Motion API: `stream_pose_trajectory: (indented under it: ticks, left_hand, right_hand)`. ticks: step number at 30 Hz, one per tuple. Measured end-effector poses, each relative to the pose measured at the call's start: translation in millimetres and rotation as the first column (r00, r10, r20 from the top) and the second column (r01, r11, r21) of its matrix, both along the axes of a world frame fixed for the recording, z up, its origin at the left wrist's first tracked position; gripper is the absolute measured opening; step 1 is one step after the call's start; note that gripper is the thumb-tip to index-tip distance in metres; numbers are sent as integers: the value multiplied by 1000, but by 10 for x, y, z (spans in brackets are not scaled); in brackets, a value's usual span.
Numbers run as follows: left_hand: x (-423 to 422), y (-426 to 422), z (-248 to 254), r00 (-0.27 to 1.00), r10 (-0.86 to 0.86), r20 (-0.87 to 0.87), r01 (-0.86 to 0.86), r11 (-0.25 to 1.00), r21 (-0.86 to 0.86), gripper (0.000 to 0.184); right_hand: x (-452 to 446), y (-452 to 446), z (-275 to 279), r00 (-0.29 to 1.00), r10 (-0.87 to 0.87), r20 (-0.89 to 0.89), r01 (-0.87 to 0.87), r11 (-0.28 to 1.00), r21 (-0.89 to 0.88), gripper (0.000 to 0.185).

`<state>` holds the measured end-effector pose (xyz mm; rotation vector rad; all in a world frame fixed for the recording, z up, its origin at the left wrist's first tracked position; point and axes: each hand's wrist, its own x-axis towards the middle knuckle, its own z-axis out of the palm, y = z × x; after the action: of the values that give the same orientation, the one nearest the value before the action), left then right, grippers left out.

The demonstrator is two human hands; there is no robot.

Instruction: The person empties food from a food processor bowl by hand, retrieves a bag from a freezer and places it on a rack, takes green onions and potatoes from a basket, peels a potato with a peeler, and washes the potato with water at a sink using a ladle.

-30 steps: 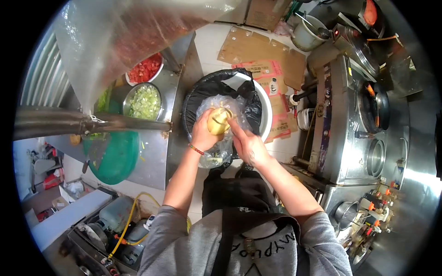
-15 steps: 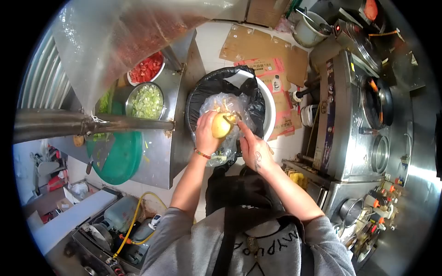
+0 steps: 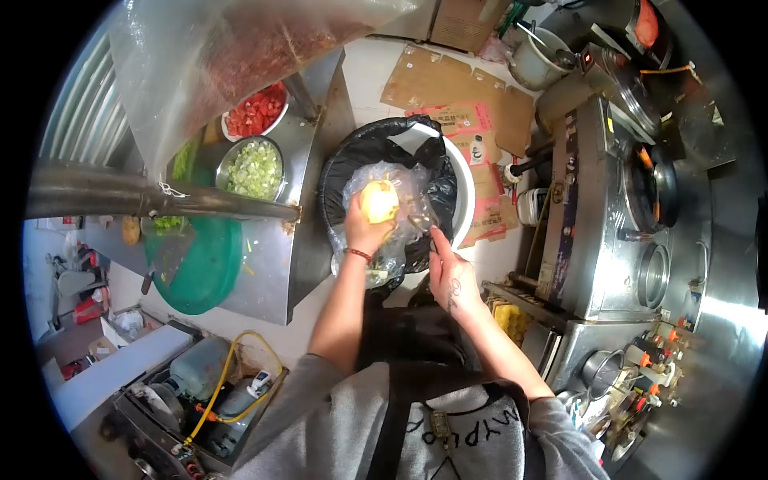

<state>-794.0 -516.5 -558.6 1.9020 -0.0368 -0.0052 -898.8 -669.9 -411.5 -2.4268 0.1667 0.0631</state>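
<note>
My left hand point(image 3: 364, 230) is wrapped round a yellow, partly peeled potato point(image 3: 379, 200). It holds the potato over a bin lined with a black bag point(image 3: 344, 172), where a clear plastic bag point(image 3: 404, 180) lies with scraps in and around it. In my right hand point(image 3: 450, 272) is a peeler point(image 3: 422, 226), its head pointing toward the potato but apart from it. My fingers cover most of the peeler's handle.
A steel counter point(image 3: 272, 272) on the left carries a green cutting board point(image 3: 212, 276), a bowl of chopped scallions point(image 3: 254, 170) and a bowl of cut tomatoes point(image 3: 256, 112). Flattened cardboard point(image 3: 432, 76) covers floor ahead. A steel stove point(image 3: 600, 240) stands right.
The peeler has come away from the potato, and my right hand has moved right and slightly down. My left hand has turned the potato, showing a paler, peeled side.
</note>
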Motion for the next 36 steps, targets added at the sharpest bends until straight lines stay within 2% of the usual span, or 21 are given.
stream_pose_trajectory:
  ticks: [2,3,5,6,8,9,10,12,14,16,18,20,21,24,26,28,30,31,33,35,36]
  left_hand:
    - [67,70,-146,998,-56,16,55,997,61,74]
    - [46,76,-86,997,-78,18,76,993,85,73]
    - [-65,-6,841,984,-92,-150,96,995,18,72]
    - [-31,1,776,986,-89,-142,92,996,19,72]
    - [27,5,388,997,29,77,-44,979,198,71]
    - [104,34,104,993,90,-82,-87,996,30,72]
    - [90,47,276,991,99,-85,-97,995,25,72]
    - [49,105,849,986,22,-166,11,981,194,74]
    - [-46,71,536,988,42,-146,-21,989,144,74]
    - [-7,36,294,992,78,-95,-73,996,48,75]
    - [61,18,263,991,117,-63,-119,992,-30,75]
    - [35,54,600,992,124,-23,-113,952,283,75]
    - [115,131,-148,995,43,89,-75,914,398,73]
    - [37,31,-46,993,35,111,-64,959,276,70]
    - [38,-11,250,984,21,177,-68,962,265,67]
    - [1,-33,540,960,-5,281,-124,890,438,66]
    - [32,0,42,979,25,201,-112,895,431,69]
    - [58,28,-320,980,3,199,-91,897,432,70]
    - [96,-35,-109,950,-33,311,-124,873,472,72]
    - [30,-73,568,992,110,60,-125,874,470,71]
    - [120,6,384,992,107,67,-126,872,472,71]
  right_hand:
    - [202,-32,86,988,-32,149,13,992,126,45]
    - [347,-21,163,999,-35,3,34,994,107,45]
    - [447,38,-88,995,19,100,-32,992,124,45]
    - [497,72,-169,977,76,199,-103,986,129,45]
    - [283,141,-100,992,110,65,-114,991,64,45]
    - [140,157,-128,991,102,83,-107,993,49,45]
    - [60,155,-187,990,94,103,-98,995,35,44]
    - [322,85,-304,919,32,394,-75,993,95,43]
    - [626,114,118,999,42,33,-47,986,163,42]
    - [591,235,-254,975,99,198,-117,990,80,42]
    - [360,347,-204,989,-8,145,-19,984,180,42]
    - [301,278,-234,986,13,165,-43,982,184,41]
    - [295,266,-193,991,-9,136,-21,976,216,40]
    - [561,300,61,989,-104,-103,129,954,270,39]
    - [574,358,-168,997,-78,31,68,969,236,39]
    - [492,250,-222,996,-65,68,46,964,260,40]
    - [392,176,-218,998,-39,52,27,975,220,41]
    - [495,224,-15,994,-105,-30,109,958,265,40]
    - [597,319,-12,993,-111,-30,114,947,301,40]
    - [573,356,-48,995,-62,-76,85,931,354,40]
    - [450,326,-195,996,-64,-69,85,930,359,40]
